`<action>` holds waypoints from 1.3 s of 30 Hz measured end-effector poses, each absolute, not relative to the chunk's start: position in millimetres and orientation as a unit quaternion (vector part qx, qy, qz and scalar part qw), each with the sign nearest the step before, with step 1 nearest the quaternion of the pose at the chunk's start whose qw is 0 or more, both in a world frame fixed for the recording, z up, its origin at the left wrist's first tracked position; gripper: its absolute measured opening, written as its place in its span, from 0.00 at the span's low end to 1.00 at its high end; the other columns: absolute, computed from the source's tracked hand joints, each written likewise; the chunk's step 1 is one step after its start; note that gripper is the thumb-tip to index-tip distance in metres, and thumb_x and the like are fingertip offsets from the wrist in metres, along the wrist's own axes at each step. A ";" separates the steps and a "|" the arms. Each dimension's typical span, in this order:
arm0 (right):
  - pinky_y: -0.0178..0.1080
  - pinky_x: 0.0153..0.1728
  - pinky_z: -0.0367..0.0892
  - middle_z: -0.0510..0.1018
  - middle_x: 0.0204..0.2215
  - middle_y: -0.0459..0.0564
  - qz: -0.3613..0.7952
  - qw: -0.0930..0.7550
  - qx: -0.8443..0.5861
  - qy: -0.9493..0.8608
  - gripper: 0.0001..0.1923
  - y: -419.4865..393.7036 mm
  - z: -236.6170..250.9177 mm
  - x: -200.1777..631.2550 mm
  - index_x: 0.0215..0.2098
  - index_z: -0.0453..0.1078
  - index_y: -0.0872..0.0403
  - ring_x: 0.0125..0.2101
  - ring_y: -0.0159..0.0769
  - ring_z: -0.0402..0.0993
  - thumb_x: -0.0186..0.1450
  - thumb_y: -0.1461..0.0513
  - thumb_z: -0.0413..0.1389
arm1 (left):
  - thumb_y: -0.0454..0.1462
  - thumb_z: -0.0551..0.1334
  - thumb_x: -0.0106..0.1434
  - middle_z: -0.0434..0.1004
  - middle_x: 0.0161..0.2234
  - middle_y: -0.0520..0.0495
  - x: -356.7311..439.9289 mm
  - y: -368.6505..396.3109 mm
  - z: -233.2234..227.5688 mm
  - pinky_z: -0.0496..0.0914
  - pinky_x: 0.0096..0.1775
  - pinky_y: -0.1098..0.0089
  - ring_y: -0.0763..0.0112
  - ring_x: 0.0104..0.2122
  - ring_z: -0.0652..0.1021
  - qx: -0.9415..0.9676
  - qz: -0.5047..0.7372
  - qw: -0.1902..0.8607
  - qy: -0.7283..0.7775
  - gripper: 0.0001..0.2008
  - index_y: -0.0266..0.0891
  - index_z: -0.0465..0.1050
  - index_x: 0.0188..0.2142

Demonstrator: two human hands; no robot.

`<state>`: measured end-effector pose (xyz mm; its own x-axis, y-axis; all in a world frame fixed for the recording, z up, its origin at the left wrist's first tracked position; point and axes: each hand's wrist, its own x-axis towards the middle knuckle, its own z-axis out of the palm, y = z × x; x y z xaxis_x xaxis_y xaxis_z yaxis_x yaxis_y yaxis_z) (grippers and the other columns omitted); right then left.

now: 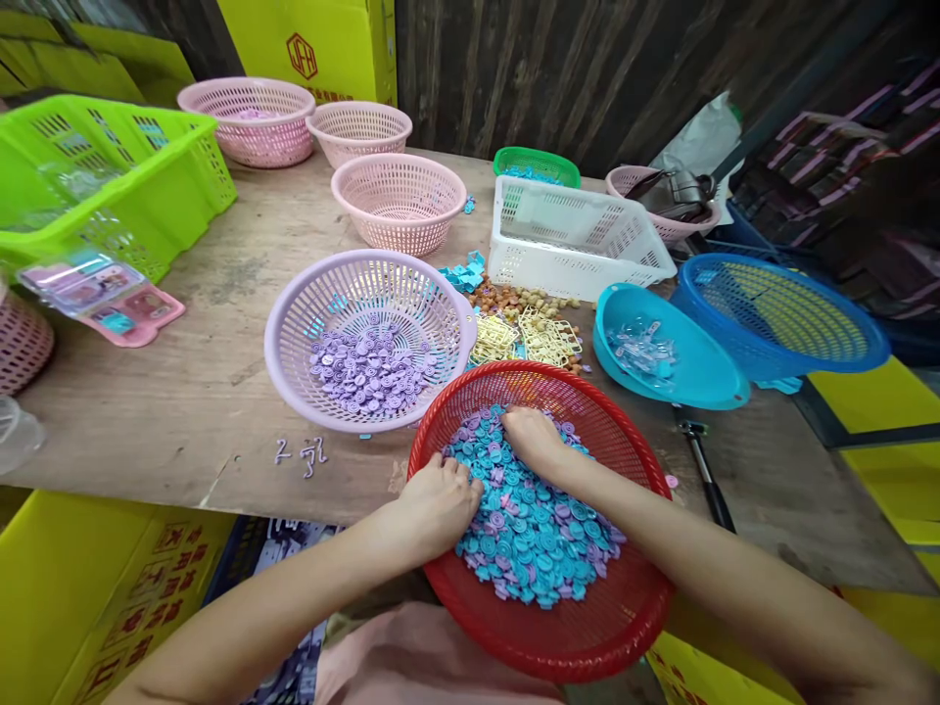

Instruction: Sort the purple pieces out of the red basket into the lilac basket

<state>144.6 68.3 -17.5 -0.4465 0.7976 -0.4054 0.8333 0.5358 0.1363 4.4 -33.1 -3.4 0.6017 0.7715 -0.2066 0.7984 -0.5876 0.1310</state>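
Fingers of the left hand [441, 504] are curled down and bunched close together at the side of a heap of small round swirl-patterned plastic pieces, turquoise and purple mixed [529, 548]; those of the right hand [535, 441] are bent in and partly hidden at the heap's far side. Whether either grips a piece, I cannot tell.

The heap lies in a round red mesh plastic basket [565, 668], tilted at the near edge of the bare wooden table [147, 421]; what bears it underneath does not show.

Just beyond, to the left, a round lilac slotted plastic basket [352, 423] holds a smaller batch of similar purple plastic swirls [374, 372], nearly all one colour. Judging by this, the work looks partway: some purple lies apart, while plenty remains mixed among the turquoise in the red basket, so much seems left.

Behind the red basket lie cream-yellow openwork plastic pieces [550, 336], apparently untouched. Beside them sits an oval turquoise plastic bowl [705, 377] with clear plastic pieces [646, 352]. Farther back stands a rectangular white plastic basket [558, 272].
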 end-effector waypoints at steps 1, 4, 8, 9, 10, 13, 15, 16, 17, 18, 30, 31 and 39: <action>0.35 0.31 0.62 0.74 0.32 0.60 -0.042 0.214 0.480 0.850 0.15 68.4 -19.4 144.9 0.35 0.70 0.61 0.35 0.40 0.71 0.58 0.70 0.43 | 0.33 0.49 0.58 0.71 0.32 0.40 4.4 -32.9 -3.6 0.62 0.36 0.61 0.61 0.34 0.71 0.889 -0.063 0.105 0.442 0.10 0.34 0.67 0.35; 0.35 0.31 0.62 0.74 0.32 0.59 -0.047 0.202 0.486 0.849 0.14 69.4 -24.0 148.9 0.34 0.70 0.60 0.34 0.40 0.71 0.58 0.70 0.43 | 0.33 0.49 0.58 0.71 0.31 0.40 4.6 -32.2 -2.9 0.62 0.36 0.61 0.61 0.33 0.71 0.888 -0.069 0.106 0.442 0.10 0.34 0.67 0.34; 0.33 0.30 0.60 0.74 0.32 0.56 -0.078 0.185 0.485 0.851 0.11 72.3 -24.4 156.8 0.32 0.70 0.59 0.33 0.39 0.71 0.56 0.67 0.47 | 0.32 0.49 0.57 0.71 0.30 0.40 4.6 -32.5 -1.2 0.63 0.34 0.62 0.62 0.32 0.72 0.890 -0.068 0.101 0.440 0.10 0.34 0.67 0.34; 0.33 0.30 0.60 0.74 0.32 0.56 -0.086 0.184 0.481 0.853 0.10 73.1 -23.4 158.3 0.32 0.69 0.58 0.33 0.38 0.70 0.55 0.67 0.47 | 0.32 0.49 0.58 0.71 0.30 0.40 4.5 -32.8 -1.2 0.63 0.34 0.62 0.62 0.32 0.72 0.890 -0.066 0.101 0.440 0.10 0.34 0.67 0.34; 0.33 0.29 0.60 0.74 0.32 0.55 -0.092 0.182 0.475 0.856 0.10 73.8 -22.2 159.5 0.32 0.69 0.58 0.33 0.37 0.70 0.55 0.67 0.47 | 0.32 0.48 0.58 0.71 0.30 0.40 4.3 -33.0 -1.3 0.63 0.34 0.62 0.62 0.32 0.72 0.890 -0.064 0.102 0.440 0.10 0.34 0.67 0.33; 0.32 0.30 0.59 0.73 0.34 0.55 -0.099 0.182 0.462 0.862 0.11 75.1 -19.0 161.3 0.33 0.68 0.58 0.34 0.36 0.70 0.53 0.69 0.47 | 0.33 0.48 0.58 0.71 0.30 0.41 4.0 -33.2 -1.9 0.63 0.34 0.62 0.62 0.32 0.72 0.889 -0.059 0.103 0.443 0.10 0.34 0.67 0.33; 0.32 0.30 0.59 0.73 0.35 0.54 -0.097 0.185 0.454 0.866 0.11 74.9 -19.4 161.8 0.33 0.68 0.57 0.34 0.36 0.69 0.54 0.69 0.48 | 0.33 0.48 0.58 0.71 0.30 0.41 3.9 -32.7 -1.9 0.63 0.34 0.62 0.62 0.32 0.72 0.889 -0.057 0.100 0.443 0.10 0.34 0.67 0.33; 0.32 0.30 0.59 0.73 0.35 0.54 -0.094 0.184 0.449 0.869 0.11 74.5 -20.6 162.0 0.34 0.68 0.57 0.34 0.36 0.69 0.54 0.68 0.48 | 0.33 0.48 0.58 0.71 0.30 0.41 3.9 -32.3 -1.7 0.63 0.34 0.62 0.61 0.32 0.72 0.889 -0.058 0.100 0.443 0.10 0.34 0.67 0.33; 0.32 0.30 0.59 0.72 0.35 0.54 -0.088 0.181 0.444 0.873 0.11 73.9 -22.5 162.2 0.34 0.68 0.57 0.34 0.37 0.69 0.54 0.68 0.48 | 0.33 0.48 0.58 0.71 0.30 0.41 4.0 -31.8 -1.2 0.63 0.34 0.62 0.62 0.32 0.72 0.889 -0.060 0.100 0.443 0.10 0.34 0.67 0.33; 0.33 0.30 0.59 0.72 0.35 0.54 -0.080 0.178 0.441 0.876 0.10 73.2 -24.8 162.4 0.34 0.68 0.56 0.34 0.37 0.69 0.55 0.67 0.48 | 0.33 0.48 0.58 0.72 0.30 0.41 4.2 -31.4 -0.7 0.63 0.34 0.62 0.62 0.32 0.72 0.888 -0.063 0.101 0.444 0.10 0.34 0.67 0.33; 0.31 0.24 0.56 0.72 0.21 0.49 -0.173 0.074 0.467 0.864 0.08 80.2 -18.5 170.5 0.23 0.69 0.58 0.23 0.31 0.66 0.52 0.66 0.48 | 0.34 0.48 0.58 0.71 0.30 0.40 2.7 -33.1 -4.7 0.63 0.34 0.61 0.61 0.32 0.72 0.888 -0.054 0.092 0.448 0.10 0.34 0.67 0.33; 0.31 0.23 0.56 0.71 0.19 0.47 -0.202 0.036 0.477 0.854 0.08 80.8 -14.0 174.9 0.22 0.69 0.58 0.22 0.30 0.65 0.51 0.66 0.48 | 0.33 0.48 0.58 0.71 0.30 0.40 2.7 -33.1 -4.8 0.63 0.34 0.61 0.61 0.32 0.72 0.887 -0.053 0.091 0.450 0.10 0.34 0.67 0.34; 0.28 0.15 0.57 0.65 0.17 0.41 -0.551 -0.132 0.493 0.661 0.15 61.6 10.8 200.0 0.29 0.66 0.58 0.16 0.24 0.59 0.52 0.54 0.52 | 0.31 0.48 0.57 0.72 0.33 0.38 14.3 -19.9 11.3 0.65 0.34 0.63 0.61 0.34 0.73 0.814 0.002 0.180 0.552 0.12 0.32 0.65 0.38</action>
